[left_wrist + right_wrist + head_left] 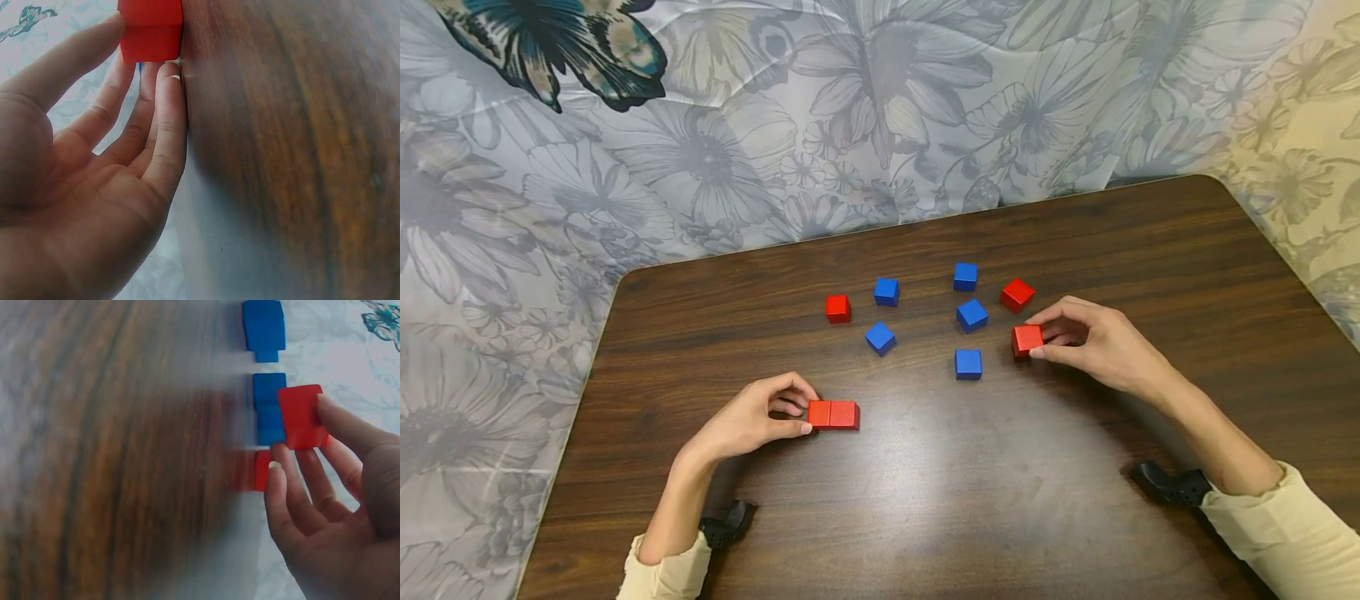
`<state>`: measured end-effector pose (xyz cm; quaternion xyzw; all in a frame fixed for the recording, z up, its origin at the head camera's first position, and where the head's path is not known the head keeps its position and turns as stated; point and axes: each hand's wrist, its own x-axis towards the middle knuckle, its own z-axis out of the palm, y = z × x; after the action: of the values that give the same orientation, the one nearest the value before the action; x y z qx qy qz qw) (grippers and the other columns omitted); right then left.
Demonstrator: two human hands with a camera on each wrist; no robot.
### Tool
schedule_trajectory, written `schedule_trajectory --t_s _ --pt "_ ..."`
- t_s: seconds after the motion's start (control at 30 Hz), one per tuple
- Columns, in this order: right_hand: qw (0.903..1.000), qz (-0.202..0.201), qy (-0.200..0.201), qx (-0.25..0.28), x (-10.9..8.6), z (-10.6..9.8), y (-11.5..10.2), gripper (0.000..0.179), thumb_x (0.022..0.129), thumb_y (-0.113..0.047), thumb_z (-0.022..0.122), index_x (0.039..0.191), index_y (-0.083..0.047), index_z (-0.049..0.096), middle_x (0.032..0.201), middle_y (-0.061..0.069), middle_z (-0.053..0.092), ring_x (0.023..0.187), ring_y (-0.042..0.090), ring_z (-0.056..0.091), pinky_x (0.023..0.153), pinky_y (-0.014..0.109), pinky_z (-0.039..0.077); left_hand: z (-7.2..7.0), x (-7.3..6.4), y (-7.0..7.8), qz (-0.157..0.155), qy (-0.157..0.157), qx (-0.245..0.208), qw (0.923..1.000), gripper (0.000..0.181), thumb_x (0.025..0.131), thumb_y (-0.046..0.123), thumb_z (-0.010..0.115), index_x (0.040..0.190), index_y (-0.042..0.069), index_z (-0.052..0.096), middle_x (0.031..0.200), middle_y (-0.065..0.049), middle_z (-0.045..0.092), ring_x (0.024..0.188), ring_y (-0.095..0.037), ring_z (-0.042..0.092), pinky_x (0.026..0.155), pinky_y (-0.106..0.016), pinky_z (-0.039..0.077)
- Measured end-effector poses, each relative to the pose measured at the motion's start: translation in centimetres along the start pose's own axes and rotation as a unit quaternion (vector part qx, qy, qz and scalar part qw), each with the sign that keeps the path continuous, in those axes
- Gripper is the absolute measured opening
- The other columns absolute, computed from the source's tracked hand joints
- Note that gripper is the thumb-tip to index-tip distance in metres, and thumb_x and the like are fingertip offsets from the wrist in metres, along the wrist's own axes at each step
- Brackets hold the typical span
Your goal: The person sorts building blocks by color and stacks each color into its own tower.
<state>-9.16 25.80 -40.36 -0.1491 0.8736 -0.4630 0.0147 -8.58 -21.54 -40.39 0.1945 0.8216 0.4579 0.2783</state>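
Note:
Two red cubes sit side by side, touching, at the left front of the group. My left hand [748, 421] pinches the left red cube [818, 414] between thumb and fingers; the right red cube [846, 415] adjoins it. In the left wrist view the thumb lies along the side of a red cube [150, 40]. On the other side my right hand [1101, 346] pinches another red cube [1027, 340], which in the right wrist view appears raised off the table. Just beyond it lies a tilted red cube [1017, 295].
Blue cubes lie scattered mid-table: a pair [881, 338] on the left and several [972, 316] nearer the right hand. A lone red cube [838, 309] stands left of the blue pair. The dark wooden table [910, 517] meets a floral cloth [880, 125] at its back edge.

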Motion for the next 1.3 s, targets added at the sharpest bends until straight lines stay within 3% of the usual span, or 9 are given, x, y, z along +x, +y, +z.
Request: schedule_trajectory --t_s 0.23,0.73,1.3 --pt "0.9996 -0.018 0.021 -0.005 -0.1 0.7 -0.6 0.035 0.076 -0.003 0.085 0.106 -0.013 0.071 0.100 -0.001 0.066 0.083 0.008 0.065 0.073 0.014 0.052 0.0 -0.1 0.0 -0.001 0.000 0.003 1.0000 0.031 0.086 0.012 0.079 0.112 0.009 0.063 0.111 -0.009 0.063 0.100 -0.023 0.064 0.088 -0.030 0.054" --pt "0.9989 -0.040 0.021 0.006 -0.3 2.0 -2.5 0.035 0.075 -0.006 0.087 0.104 -0.017 0.071 0.094 -0.006 0.065 0.080 0.010 0.064 0.071 0.018 0.053 0.0 0.2 0.0 0.000 0.001 -0.010 0.9999 0.031 0.085 0.007 0.079 0.112 0.008 0.063 0.108 -0.009 0.063 0.099 -0.023 0.064 0.087 -0.029 0.054" --pt "0.9969 -0.075 -0.006 0.024 -0.2 3.8 -4.8 0.036 0.074 -0.010 0.088 0.102 -0.020 0.069 0.100 -0.009 0.066 0.082 0.013 0.066 0.073 0.023 0.056 0.0 0.1 0.2 0.004 0.001 -0.003 1.0000 0.030 0.086 0.011 0.079 0.112 0.009 0.063 0.109 -0.008 0.064 0.098 -0.022 0.065 0.086 -0.029 0.054"
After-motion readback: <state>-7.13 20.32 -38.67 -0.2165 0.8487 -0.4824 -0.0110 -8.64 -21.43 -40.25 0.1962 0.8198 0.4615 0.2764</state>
